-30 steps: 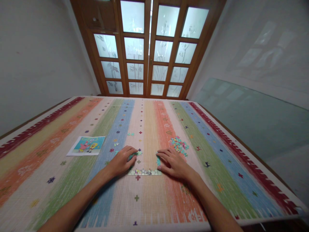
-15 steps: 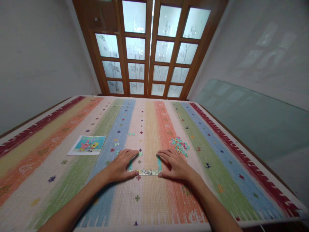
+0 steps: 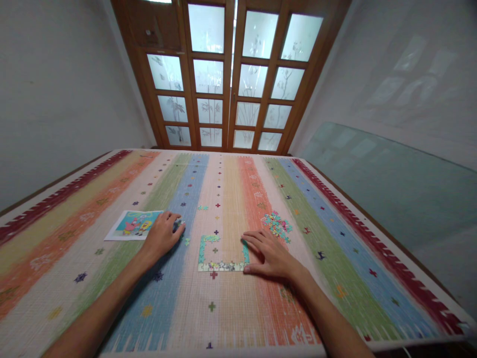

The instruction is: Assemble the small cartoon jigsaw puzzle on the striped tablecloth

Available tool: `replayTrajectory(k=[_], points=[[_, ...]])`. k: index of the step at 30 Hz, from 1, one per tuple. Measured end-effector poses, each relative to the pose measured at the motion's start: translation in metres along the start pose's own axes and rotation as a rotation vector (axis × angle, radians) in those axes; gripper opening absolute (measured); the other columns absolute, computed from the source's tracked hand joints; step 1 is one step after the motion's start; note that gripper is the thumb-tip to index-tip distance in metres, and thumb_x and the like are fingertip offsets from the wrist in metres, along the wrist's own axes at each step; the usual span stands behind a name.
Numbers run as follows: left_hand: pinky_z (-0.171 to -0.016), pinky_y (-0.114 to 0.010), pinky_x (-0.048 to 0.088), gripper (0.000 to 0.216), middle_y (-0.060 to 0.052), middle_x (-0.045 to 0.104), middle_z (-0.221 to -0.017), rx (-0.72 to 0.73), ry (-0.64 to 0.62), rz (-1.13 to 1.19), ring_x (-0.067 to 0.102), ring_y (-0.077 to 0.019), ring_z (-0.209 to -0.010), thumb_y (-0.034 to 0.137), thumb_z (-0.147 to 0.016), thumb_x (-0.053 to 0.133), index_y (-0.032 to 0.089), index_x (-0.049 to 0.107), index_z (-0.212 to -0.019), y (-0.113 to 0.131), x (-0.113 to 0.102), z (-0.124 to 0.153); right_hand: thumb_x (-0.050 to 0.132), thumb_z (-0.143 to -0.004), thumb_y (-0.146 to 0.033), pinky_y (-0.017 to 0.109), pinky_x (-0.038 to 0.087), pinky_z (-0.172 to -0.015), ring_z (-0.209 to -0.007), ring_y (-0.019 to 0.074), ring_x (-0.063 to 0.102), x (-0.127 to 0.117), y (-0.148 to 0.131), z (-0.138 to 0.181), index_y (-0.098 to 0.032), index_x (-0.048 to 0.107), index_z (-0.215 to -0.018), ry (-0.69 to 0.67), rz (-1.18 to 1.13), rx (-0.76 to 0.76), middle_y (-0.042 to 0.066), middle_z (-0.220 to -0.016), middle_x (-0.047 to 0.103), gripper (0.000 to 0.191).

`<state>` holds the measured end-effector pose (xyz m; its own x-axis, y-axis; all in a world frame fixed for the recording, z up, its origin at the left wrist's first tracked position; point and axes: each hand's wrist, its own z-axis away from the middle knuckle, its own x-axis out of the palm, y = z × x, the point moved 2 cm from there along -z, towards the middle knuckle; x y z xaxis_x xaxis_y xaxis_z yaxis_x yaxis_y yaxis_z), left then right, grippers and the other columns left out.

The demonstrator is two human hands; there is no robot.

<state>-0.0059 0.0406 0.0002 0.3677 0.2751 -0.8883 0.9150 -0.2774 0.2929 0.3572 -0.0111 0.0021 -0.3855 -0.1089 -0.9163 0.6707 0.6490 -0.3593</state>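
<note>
A partly joined jigsaw frame [image 3: 223,267] lies on the striped cloth, with a patterned bottom row, teal sides and a short teal top-left run. My right hand [image 3: 269,253] rests at its right side, fingers spread, the fingertips touching the teal edge. My left hand [image 3: 163,232] is over the blue stripe, thumb and index finger apart around a small puzzle piece [image 3: 179,223] that they partly hide. Just to the right of that hand lies a loose teal piece [image 3: 187,241]. The picture card [image 3: 124,226] of cartoon figures is partly beneath the left hand.
A heap of loose puzzle pieces [image 3: 278,225] sits beyond my right hand. Some teal pieces [image 3: 202,208] lie farther up the cloth [image 3: 233,313]. Wooden glazed doors [image 3: 229,99] stand behind the table, and a pale glass panel [image 3: 391,184] leans at the right.
My left hand has left the jigsaw frame's left side and moved left to the loose pieces by the card. The frame's left and top edges are uncovered. My right hand has stayed put.
</note>
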Motion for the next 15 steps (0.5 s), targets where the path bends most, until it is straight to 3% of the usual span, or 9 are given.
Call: replayTrajectory(k=[8, 15], points=[[-0.092, -0.046, 0.051, 0.022, -0.010, 0.064, -0.091, -0.067, -0.091, 0.086, 0.062, -0.0301, -0.093, 0.036, -0.088, 0.051, 0.020, 0.065, -0.085, -0.015, 0.004, -0.007, 0.067, -0.083, -0.073, 0.053, 0.039, -0.110, -0.127, 0.0325, 0.052, -0.001, -0.001, 0.000, -0.022, 0.056, -0.144, -0.004, 0.005, -0.008, 0.015, -0.140, 0.060, 0.080], [-0.075, -0.038, 0.052, 0.018, -0.005, 0.068, -0.078, -0.104, -0.165, 0.214, 0.064, -0.0249, -0.075, 0.039, -0.084, 0.054, 0.022, 0.058, -0.081, -0.006, -0.002, -0.014, 0.067, -0.084, -0.072, 0.053, 0.037, -0.112, -0.127, 0.0326, 0.052, -0.001, -0.001, 0.000, -0.018, 0.058, -0.141, 0.004, -0.006, -0.001, 0.016, -0.141, 0.060, 0.079]])
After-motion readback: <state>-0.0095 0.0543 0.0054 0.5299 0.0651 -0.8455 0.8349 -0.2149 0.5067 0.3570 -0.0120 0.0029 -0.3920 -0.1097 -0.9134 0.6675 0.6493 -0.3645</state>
